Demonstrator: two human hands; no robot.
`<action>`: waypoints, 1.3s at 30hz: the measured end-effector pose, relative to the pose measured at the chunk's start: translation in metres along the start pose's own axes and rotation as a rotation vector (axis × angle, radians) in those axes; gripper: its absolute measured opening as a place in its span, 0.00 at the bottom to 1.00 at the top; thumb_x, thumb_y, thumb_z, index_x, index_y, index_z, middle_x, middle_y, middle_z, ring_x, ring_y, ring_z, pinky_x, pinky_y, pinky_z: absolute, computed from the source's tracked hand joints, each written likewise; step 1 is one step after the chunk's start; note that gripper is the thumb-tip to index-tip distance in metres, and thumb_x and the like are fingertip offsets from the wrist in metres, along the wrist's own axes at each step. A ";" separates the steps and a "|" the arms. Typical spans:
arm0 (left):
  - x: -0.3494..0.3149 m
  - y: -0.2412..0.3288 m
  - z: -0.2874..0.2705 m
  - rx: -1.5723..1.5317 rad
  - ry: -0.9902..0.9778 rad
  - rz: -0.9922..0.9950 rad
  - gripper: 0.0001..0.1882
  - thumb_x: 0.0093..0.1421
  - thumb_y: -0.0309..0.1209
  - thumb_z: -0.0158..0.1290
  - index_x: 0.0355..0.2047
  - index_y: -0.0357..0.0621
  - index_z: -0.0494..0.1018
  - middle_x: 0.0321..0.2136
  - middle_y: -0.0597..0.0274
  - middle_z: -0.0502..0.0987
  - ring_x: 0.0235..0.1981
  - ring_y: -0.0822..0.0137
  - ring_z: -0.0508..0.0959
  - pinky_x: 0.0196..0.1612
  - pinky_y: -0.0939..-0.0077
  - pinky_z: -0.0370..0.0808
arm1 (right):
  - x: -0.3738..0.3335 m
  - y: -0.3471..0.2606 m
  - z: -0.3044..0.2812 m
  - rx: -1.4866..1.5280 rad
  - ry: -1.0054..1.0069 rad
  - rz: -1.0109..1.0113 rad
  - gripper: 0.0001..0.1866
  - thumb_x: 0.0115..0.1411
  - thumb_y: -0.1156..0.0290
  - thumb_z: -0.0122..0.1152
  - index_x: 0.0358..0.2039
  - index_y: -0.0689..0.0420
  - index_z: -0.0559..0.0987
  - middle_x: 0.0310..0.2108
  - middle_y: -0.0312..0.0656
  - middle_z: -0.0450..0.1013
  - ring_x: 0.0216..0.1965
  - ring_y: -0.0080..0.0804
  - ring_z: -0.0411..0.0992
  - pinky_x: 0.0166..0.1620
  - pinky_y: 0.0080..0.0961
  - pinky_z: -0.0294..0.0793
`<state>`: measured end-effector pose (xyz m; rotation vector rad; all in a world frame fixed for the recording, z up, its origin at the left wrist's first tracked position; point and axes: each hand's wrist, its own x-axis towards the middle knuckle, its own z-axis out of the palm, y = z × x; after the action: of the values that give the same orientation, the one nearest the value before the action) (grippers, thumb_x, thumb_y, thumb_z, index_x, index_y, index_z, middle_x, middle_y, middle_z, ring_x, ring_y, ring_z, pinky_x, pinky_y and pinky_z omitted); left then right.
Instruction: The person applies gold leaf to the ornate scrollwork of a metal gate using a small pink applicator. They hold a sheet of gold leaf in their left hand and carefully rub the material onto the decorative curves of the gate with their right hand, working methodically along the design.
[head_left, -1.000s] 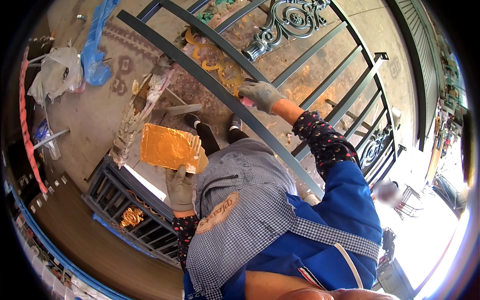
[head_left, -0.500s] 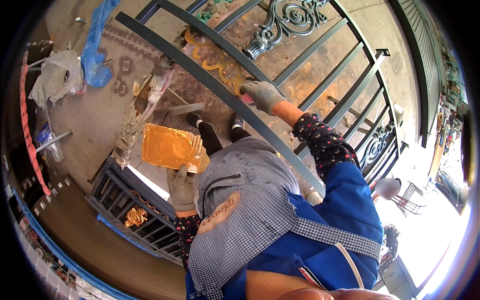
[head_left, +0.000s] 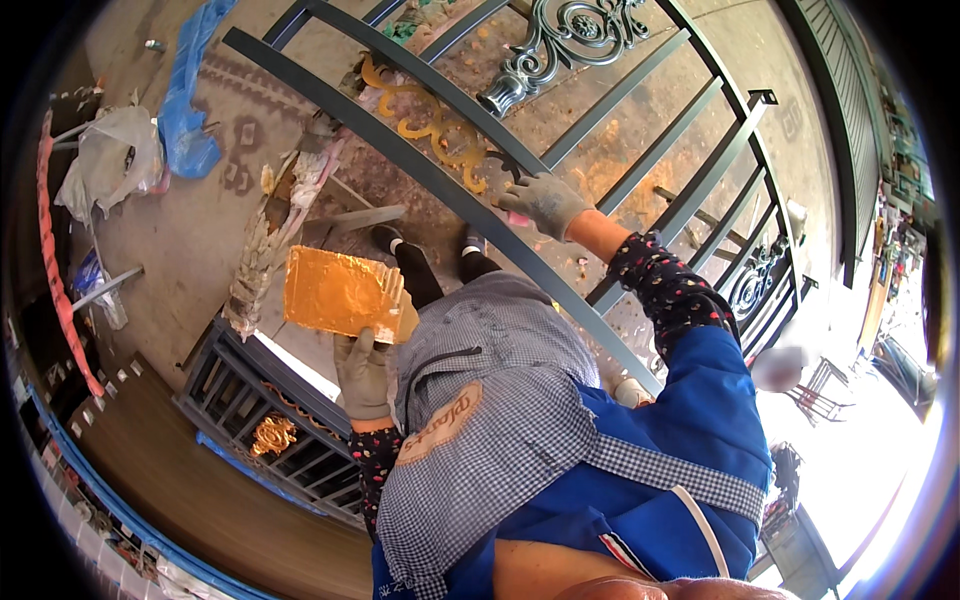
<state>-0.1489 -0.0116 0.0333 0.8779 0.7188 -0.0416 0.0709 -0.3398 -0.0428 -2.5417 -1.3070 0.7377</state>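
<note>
At the far left, crumpled white plastic bags (head_left: 112, 160) and a blue plastic sheet (head_left: 190, 110) are seen lying on the concrete floor (head_left: 190, 250), well apart from the work. Nearer the middle, a flat gold-coloured slab (head_left: 343, 294) is held up by the gloved left hand (head_left: 362, 375); the grip is closed on its lower edge, and the slab is kept tilted face-up, apparently so that its surface stays within easy reach. Below that hand, a smaller dark grille with a gilded ornament (head_left: 272, 436) is seen on the floor. Further right, a large dark metal gate (head_left: 640, 160) is laid out flat, probably so that its scrollwork can be reached from above. A gold-painted scroll (head_left: 430, 120) is visible between its bars, beside a still-dark scroll ornament (head_left: 565, 40). The gloved right hand (head_left: 545, 203) is stretched over a bar of the gate, next to the gold scroll. Its fingers are curled, but whether a tool is held cannot be told.
</note>
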 end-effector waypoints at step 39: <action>0.053 0.037 0.014 0.130 -0.191 -0.046 0.30 0.64 0.28 0.58 0.64 0.43 0.64 0.59 0.59 0.71 0.58 0.61 0.74 0.58 0.64 0.75 | -0.072 -0.065 0.062 0.509 0.681 0.890 0.19 0.52 0.75 0.63 0.46 0.54 0.73 0.42 0.46 0.76 0.43 0.52 0.76 0.44 0.43 0.77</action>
<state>-0.0884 0.0163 0.0334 0.9671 0.5616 -0.2120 -0.0420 -0.3623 -0.0470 -2.4735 0.2303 0.1946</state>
